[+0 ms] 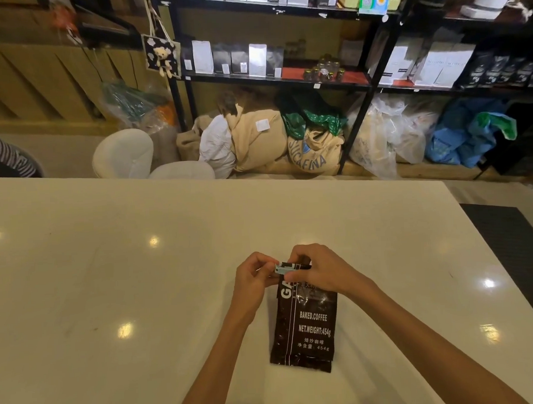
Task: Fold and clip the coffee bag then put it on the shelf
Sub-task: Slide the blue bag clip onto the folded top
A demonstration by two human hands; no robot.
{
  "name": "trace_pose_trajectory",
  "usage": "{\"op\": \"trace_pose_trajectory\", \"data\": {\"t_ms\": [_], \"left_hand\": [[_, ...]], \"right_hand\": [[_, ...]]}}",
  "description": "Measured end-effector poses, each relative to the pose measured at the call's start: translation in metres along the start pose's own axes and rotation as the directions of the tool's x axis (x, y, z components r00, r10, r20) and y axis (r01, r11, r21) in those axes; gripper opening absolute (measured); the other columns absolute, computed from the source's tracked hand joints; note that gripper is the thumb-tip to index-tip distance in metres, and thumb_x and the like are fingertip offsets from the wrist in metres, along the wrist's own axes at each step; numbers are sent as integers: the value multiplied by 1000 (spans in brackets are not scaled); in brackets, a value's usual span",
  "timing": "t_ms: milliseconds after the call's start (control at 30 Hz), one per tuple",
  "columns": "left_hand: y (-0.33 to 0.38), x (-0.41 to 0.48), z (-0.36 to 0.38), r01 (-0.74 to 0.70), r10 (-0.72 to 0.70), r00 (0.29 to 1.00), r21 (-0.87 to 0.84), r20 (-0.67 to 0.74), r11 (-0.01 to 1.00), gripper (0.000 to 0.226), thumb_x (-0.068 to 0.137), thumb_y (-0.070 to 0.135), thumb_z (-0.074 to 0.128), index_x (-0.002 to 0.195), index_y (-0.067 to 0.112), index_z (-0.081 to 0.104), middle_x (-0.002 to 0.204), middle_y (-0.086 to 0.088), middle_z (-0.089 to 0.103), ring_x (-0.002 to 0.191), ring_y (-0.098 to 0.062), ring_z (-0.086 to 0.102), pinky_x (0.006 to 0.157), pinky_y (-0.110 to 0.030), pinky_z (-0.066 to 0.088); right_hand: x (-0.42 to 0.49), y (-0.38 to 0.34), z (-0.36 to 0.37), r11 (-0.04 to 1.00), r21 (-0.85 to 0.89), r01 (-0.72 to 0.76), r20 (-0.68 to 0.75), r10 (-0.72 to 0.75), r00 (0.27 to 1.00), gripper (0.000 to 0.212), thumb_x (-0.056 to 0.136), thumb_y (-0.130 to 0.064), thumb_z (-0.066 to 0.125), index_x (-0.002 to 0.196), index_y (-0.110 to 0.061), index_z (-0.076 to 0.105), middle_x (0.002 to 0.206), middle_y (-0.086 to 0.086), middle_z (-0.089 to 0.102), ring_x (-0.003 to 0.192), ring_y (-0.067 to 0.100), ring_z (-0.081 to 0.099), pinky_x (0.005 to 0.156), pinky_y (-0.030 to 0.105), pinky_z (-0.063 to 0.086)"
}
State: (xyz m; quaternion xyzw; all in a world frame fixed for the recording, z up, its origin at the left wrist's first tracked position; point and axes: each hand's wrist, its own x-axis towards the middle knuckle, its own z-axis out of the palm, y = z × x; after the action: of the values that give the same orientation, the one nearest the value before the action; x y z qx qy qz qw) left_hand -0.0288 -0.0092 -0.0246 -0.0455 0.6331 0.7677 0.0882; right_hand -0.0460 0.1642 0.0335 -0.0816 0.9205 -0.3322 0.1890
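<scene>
A dark brown coffee bag [305, 325] with white print lies flat on the white table [109, 269], its top end pointing away from me and folded over. A small light blue clip [282, 268] sits at the left end of that fold. My left hand [255, 281] pinches the clip. My right hand [320, 268] presses down on the folded top of the bag beside it. Beyond the table stands a black metal shelf [278, 80] with several coffee bags on it.
Burlap and plastic sacks [287, 140] are piled on the floor under the shelf. A white chair [125, 153] stands past the table's far edge. A person's striped sleeve [3, 155] shows at the left. A dark mat [518, 252] lies right of the table.
</scene>
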Motion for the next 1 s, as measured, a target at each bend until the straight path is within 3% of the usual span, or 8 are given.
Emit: {"op": "trace_pose_trajectory", "data": {"t_ms": [200,367,533,833,1000], "left_hand": [[-9,-2,-4,26,-26,1000,-14,-13,1000,18,96,-3,54,83,6,64,85,-14,68,82,-24,71,76,-37,62],[-13,1,-9,45,-43,999,-55,28,997,22,95,-4,54,82,8,65,81,-8,65,80,-22,69,73,-33,60],[-13,4,-13,66,-59,994,-80,95,995,20,96,-4,52,82,5,62,82,-12,63,82,-23,71,72,-34,61],[-16,3,-21,143,-116,976,-140,185,980,14,95,3,55,83,7,63,84,-15,64,84,-26,70,74,-37,62],[-16,7,-26,186,-141,957,-165,253,969,9,85,18,69,79,12,67,82,-11,67,80,-25,71,72,-38,62]], "right_hand": [[3,3,4,998,-1,68,39,-67,997,22,81,-37,76,91,-20,67,82,-5,66,76,15,59,69,33,46],[6,5,5,994,0,107,64,-107,992,24,82,-37,75,93,-17,67,80,-2,67,69,14,57,68,39,49],[6,3,5,988,-43,150,79,-147,986,24,84,-36,74,96,-17,67,71,-13,57,63,7,50,62,28,40],[7,1,6,969,-129,211,137,-193,972,24,86,-35,73,97,-16,65,71,-10,57,66,13,52,62,30,39],[8,3,8,954,-188,233,162,-203,966,23,86,-38,71,98,-19,63,75,-7,59,68,14,53,61,30,39]]}}
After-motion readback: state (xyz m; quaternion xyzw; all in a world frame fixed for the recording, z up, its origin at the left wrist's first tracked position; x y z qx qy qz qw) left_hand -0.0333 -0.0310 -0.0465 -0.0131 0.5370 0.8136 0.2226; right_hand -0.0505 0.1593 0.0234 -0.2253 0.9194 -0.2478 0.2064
